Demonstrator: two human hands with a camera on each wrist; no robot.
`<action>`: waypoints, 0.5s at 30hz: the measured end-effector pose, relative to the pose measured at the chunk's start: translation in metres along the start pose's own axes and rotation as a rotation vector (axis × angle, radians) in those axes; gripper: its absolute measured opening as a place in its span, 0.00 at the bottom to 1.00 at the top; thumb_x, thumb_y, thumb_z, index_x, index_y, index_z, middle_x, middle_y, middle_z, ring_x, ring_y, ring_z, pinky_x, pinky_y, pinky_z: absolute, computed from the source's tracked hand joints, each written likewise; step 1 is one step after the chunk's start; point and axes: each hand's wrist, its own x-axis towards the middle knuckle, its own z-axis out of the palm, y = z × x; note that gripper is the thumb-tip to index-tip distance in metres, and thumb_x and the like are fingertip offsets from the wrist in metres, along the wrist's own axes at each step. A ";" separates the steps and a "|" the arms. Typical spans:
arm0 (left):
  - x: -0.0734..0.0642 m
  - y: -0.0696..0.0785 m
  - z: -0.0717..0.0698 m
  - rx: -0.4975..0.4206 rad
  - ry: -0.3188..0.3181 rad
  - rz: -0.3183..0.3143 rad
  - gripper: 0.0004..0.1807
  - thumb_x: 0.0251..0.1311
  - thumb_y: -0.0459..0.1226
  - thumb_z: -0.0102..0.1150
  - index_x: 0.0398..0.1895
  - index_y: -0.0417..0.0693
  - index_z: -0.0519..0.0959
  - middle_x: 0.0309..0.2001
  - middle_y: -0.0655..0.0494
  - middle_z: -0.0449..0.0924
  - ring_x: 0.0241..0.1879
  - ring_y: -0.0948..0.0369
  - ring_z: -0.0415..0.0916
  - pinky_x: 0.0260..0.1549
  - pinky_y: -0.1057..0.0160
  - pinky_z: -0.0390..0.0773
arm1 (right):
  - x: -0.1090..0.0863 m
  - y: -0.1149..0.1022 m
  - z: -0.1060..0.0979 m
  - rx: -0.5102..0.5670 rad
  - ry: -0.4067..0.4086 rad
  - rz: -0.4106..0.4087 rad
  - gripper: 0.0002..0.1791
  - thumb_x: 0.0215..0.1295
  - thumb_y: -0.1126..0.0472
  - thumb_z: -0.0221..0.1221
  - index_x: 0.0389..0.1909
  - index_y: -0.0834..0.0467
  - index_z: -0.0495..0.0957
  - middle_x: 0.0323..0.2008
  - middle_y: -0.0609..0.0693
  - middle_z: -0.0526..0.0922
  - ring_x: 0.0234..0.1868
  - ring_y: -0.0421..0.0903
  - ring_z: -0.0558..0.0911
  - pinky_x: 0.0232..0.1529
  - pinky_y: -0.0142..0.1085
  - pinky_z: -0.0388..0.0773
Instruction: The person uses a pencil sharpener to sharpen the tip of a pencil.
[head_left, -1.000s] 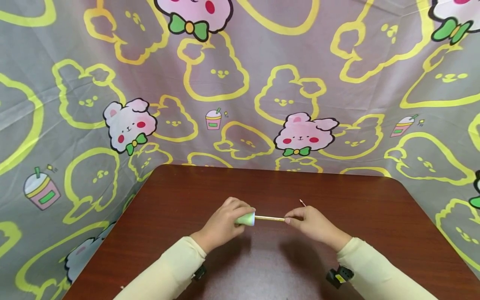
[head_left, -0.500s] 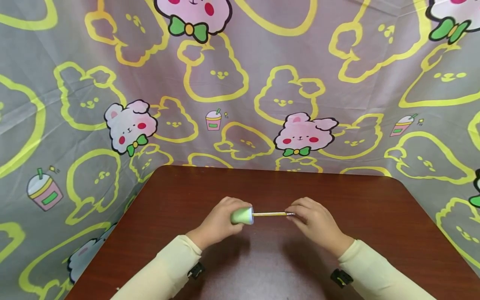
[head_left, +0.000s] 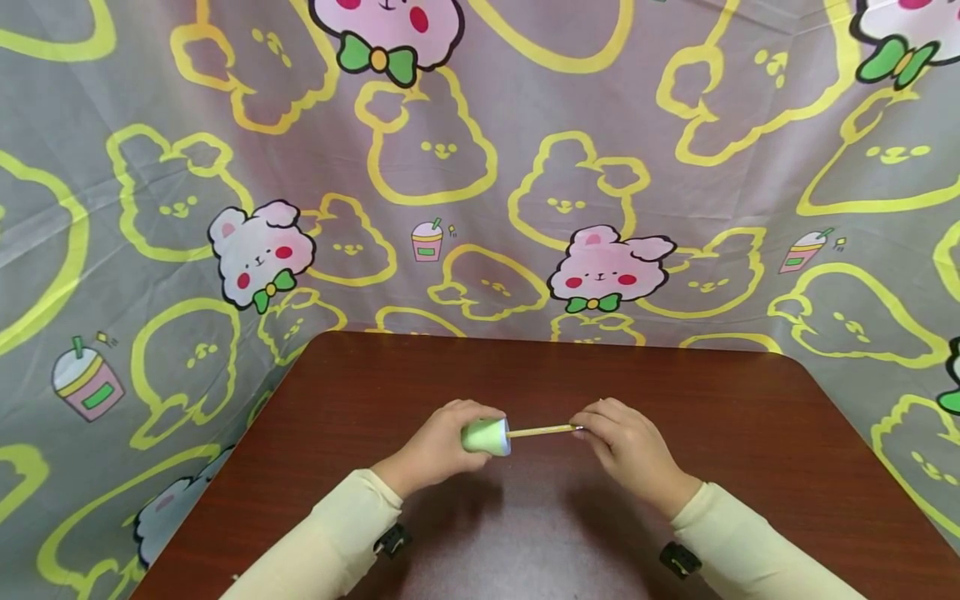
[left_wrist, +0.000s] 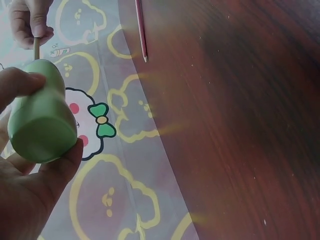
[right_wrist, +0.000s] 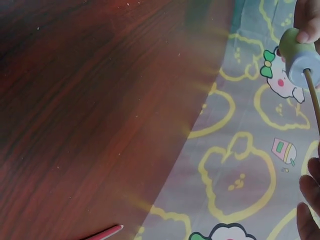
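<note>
My left hand [head_left: 435, 443] grips a light green pencil sharpener [head_left: 483, 437] above the table, its pale blue end facing right. A thin yellow pencil [head_left: 538, 432] runs from the hole in that end across to my right hand [head_left: 633, 450], whose thumb and fingers pinch its far end. Seen from the left wrist, the sharpener's rounded green base [left_wrist: 44, 132] faces the camera, with thumb and fingers curled around it. The right wrist view shows the pencil shaft [right_wrist: 311, 92] entering the hole; the pencil's tip is hidden inside.
A red pencil [left_wrist: 141, 32] lies on the dark brown wooden table [head_left: 375, 375], hidden behind my right hand in the head view. A grey cloth [head_left: 480, 225] with cartoon rabbits hangs around the table's back and sides.
My right hand has shifted its grip on the pencil, its fingers now rolled further over the end. The sharpener has turned slightly in view; the red pencil's tip has gone behind my right hand.
</note>
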 end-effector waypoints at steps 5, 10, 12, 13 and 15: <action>0.000 0.000 0.002 -0.001 0.016 0.000 0.27 0.43 0.28 0.69 0.52 0.44 0.81 0.43 0.55 0.82 0.39 0.59 0.72 0.36 0.66 0.74 | 0.000 0.000 0.003 0.005 0.018 0.000 0.19 0.74 0.53 0.48 0.31 0.59 0.82 0.28 0.44 0.80 0.31 0.42 0.76 0.33 0.33 0.74; -0.002 -0.001 0.006 0.111 0.080 0.088 0.26 0.40 0.29 0.70 0.50 0.44 0.82 0.42 0.56 0.82 0.42 0.59 0.73 0.40 0.64 0.76 | 0.002 -0.004 0.002 0.019 -0.043 0.071 0.03 0.60 0.65 0.64 0.29 0.60 0.82 0.26 0.43 0.79 0.30 0.40 0.75 0.36 0.34 0.77; -0.002 -0.002 0.008 0.179 0.115 0.153 0.26 0.39 0.29 0.71 0.48 0.45 0.83 0.42 0.56 0.81 0.44 0.58 0.73 0.42 0.64 0.76 | 0.003 -0.007 -0.001 0.065 -0.123 0.167 0.04 0.52 0.69 0.68 0.29 0.61 0.83 0.26 0.42 0.80 0.30 0.38 0.76 0.43 0.39 0.79; -0.002 -0.002 0.009 0.209 0.132 0.185 0.26 0.38 0.28 0.71 0.48 0.45 0.83 0.42 0.56 0.81 0.44 0.58 0.73 0.43 0.64 0.76 | 0.005 -0.008 -0.003 0.101 -0.179 0.235 0.05 0.51 0.70 0.68 0.30 0.61 0.84 0.26 0.42 0.80 0.30 0.38 0.77 0.43 0.41 0.79; -0.002 -0.003 0.011 0.274 0.163 0.255 0.26 0.37 0.28 0.72 0.47 0.46 0.84 0.42 0.56 0.81 0.45 0.58 0.73 0.43 0.64 0.77 | 0.009 -0.011 -0.008 0.205 -0.316 0.401 0.05 0.54 0.69 0.66 0.32 0.62 0.85 0.28 0.44 0.83 0.31 0.38 0.80 0.44 0.43 0.80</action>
